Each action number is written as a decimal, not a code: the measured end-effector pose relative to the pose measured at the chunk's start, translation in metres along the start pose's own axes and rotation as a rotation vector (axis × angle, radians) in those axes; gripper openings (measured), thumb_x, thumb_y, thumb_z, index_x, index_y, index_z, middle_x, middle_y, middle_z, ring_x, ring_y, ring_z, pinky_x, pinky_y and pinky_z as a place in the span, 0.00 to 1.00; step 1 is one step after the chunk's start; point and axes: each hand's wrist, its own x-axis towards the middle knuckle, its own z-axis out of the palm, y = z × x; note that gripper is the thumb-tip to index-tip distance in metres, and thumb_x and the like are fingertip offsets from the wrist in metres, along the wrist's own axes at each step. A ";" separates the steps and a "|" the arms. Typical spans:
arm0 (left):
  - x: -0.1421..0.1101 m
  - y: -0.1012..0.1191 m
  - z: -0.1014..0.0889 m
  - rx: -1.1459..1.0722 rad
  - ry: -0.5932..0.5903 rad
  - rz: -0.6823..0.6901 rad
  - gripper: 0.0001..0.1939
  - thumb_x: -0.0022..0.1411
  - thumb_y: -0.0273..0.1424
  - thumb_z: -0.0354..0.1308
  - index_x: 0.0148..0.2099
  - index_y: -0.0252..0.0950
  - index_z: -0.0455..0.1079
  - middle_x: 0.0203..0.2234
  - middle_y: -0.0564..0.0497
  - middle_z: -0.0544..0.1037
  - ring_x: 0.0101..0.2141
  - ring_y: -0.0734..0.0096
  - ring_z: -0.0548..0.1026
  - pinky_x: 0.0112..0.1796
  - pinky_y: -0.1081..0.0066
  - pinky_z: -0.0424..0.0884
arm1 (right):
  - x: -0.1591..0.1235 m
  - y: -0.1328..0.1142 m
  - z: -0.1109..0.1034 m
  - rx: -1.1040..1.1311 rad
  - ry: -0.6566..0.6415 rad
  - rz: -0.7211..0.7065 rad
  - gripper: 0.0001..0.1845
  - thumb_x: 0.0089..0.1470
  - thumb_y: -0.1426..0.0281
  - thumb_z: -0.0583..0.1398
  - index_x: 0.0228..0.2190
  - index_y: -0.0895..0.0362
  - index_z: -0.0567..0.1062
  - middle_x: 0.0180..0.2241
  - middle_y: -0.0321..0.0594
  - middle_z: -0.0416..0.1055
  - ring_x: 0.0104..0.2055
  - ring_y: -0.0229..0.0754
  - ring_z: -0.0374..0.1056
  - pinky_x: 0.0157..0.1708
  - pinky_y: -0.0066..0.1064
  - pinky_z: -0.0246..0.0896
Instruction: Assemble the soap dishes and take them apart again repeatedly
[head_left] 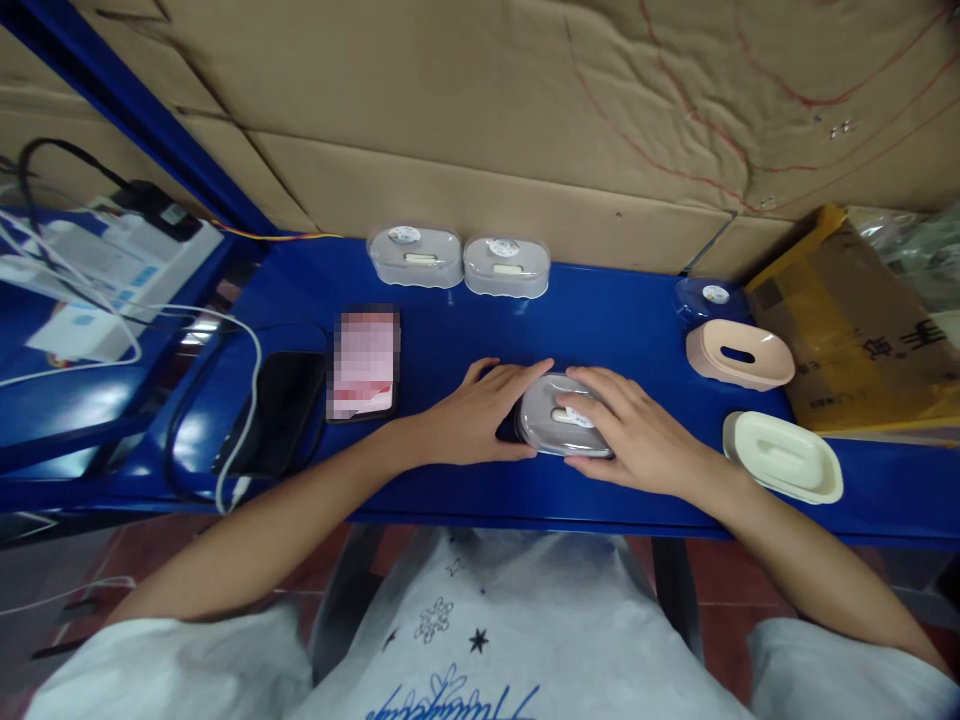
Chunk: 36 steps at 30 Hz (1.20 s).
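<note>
At the front of the blue table, both my hands are around an oval plastic box (551,425) with a clear lid, a grey inside and a pale oblong piece in the middle. My left hand (480,415) grips its left end, thumb at the near side and fingers at the far side. From the right, my right hand (634,430) clasps the box, with fingers over the lid and its sticker and the thumb at the near edge. The underside of the box is hidden.
Two similar lidded boxes, one left (416,258) and one right (507,268), stand by the cardboard wall. At right are a clear lid (705,298), a pink slotted part (739,365), a cream oval tray (787,460) and a carton (862,340). Phones and cables lie left.
</note>
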 end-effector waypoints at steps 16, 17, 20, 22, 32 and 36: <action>0.000 0.002 0.003 0.105 0.071 -0.005 0.61 0.70 0.48 0.69 0.84 0.46 0.27 0.80 0.30 0.48 0.77 0.35 0.54 0.70 0.35 0.56 | 0.022 0.064 -0.029 -0.204 -0.019 0.080 0.32 0.70 0.57 0.61 0.68 0.59 0.68 0.74 0.63 0.62 0.75 0.71 0.58 0.70 0.67 0.55; 0.000 0.002 0.003 0.114 0.074 0.002 0.59 0.71 0.47 0.68 0.85 0.47 0.28 0.80 0.30 0.48 0.77 0.35 0.54 0.70 0.35 0.57 | 0.027 0.074 -0.032 -0.226 -0.026 0.108 0.32 0.70 0.57 0.61 0.68 0.60 0.68 0.73 0.64 0.62 0.75 0.72 0.59 0.69 0.66 0.56; -0.001 0.004 0.003 0.136 0.048 0.039 0.53 0.74 0.46 0.65 0.85 0.47 0.33 0.79 0.32 0.52 0.77 0.37 0.56 0.71 0.33 0.55 | 0.045 0.105 -0.037 -0.261 -0.035 0.205 0.35 0.70 0.56 0.60 0.69 0.61 0.67 0.72 0.65 0.63 0.73 0.73 0.59 0.67 0.66 0.57; -0.002 0.005 0.003 0.147 0.024 0.050 0.49 0.76 0.45 0.63 0.84 0.47 0.38 0.79 0.32 0.55 0.76 0.38 0.58 0.71 0.33 0.53 | 0.060 0.123 -0.036 -0.256 -0.031 0.262 0.37 0.68 0.55 0.60 0.70 0.61 0.66 0.71 0.66 0.63 0.72 0.73 0.60 0.67 0.66 0.57; -0.002 0.007 0.001 0.157 -0.010 0.045 0.41 0.78 0.43 0.61 0.83 0.45 0.47 0.77 0.34 0.60 0.74 0.39 0.62 0.72 0.31 0.51 | 0.105 0.155 -0.026 -0.144 -0.003 0.309 0.46 0.66 0.50 0.60 0.77 0.54 0.56 0.77 0.60 0.56 0.77 0.70 0.53 0.71 0.71 0.44; -0.002 0.007 0.000 0.135 -0.006 0.051 0.41 0.77 0.43 0.62 0.83 0.47 0.48 0.76 0.35 0.62 0.74 0.39 0.63 0.72 0.31 0.51 | 0.069 0.140 -0.053 -0.130 0.035 0.352 0.46 0.71 0.46 0.55 0.79 0.53 0.51 0.80 0.58 0.49 0.80 0.69 0.48 0.73 0.73 0.41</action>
